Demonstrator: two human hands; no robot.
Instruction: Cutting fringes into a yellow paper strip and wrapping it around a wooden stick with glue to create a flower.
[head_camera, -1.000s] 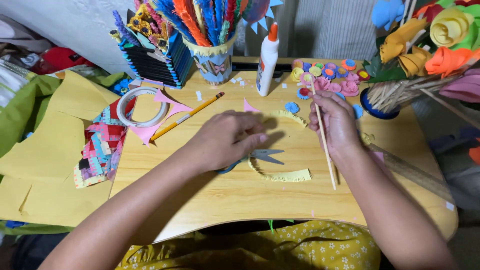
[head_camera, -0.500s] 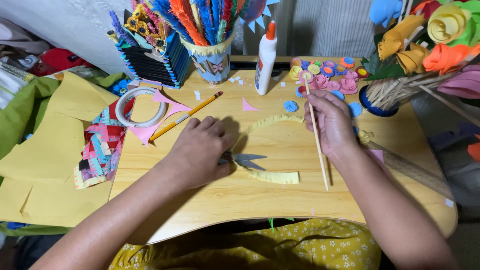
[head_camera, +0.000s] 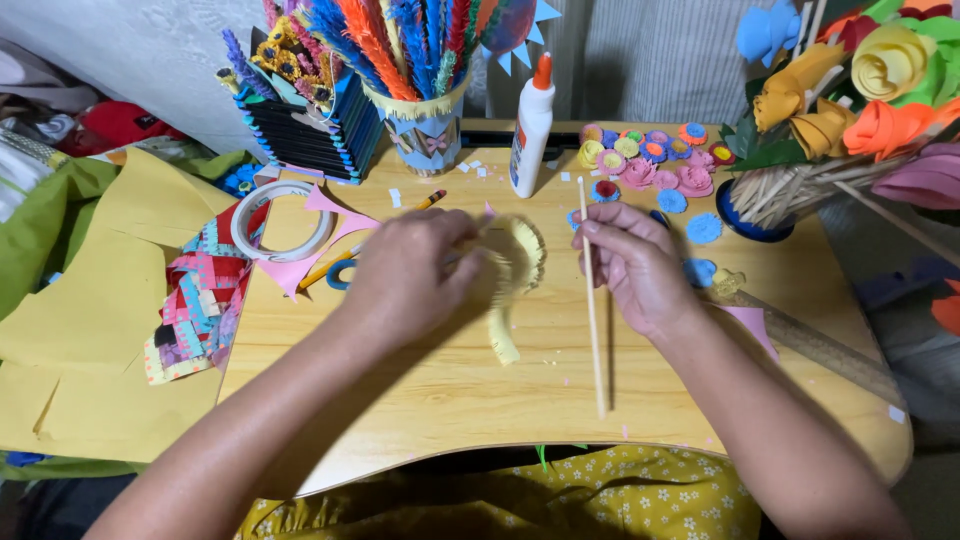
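Yellow paper, cut as a fringed strip (head_camera: 512, 275), is lying curled at the centre of the frame on the wooden table (head_camera: 450, 390), and I am pinching its upper end with my left hand (head_camera: 410, 275), fingers closed on it. My right hand (head_camera: 640, 265), just right of centre, is gripping a thin wooden stick (head_camera: 592, 300) that is standing nearly vertical in the picture, its lower end reaching toward the table's near edge. The two hands are apart, with the strip between them. In my judgement, handling this well is calling for a light pinch, so the fringe is not crushing, and for keeping the strip's plain edge square to the stick. A white glue bottle (head_camera: 531, 125) is standing above centre, beside small paper flowers (head_camera: 640, 165). A roll of tape (head_camera: 281, 220) is lying at centre left, with a pencil (head_camera: 372, 245) partly hidden under my left hand.
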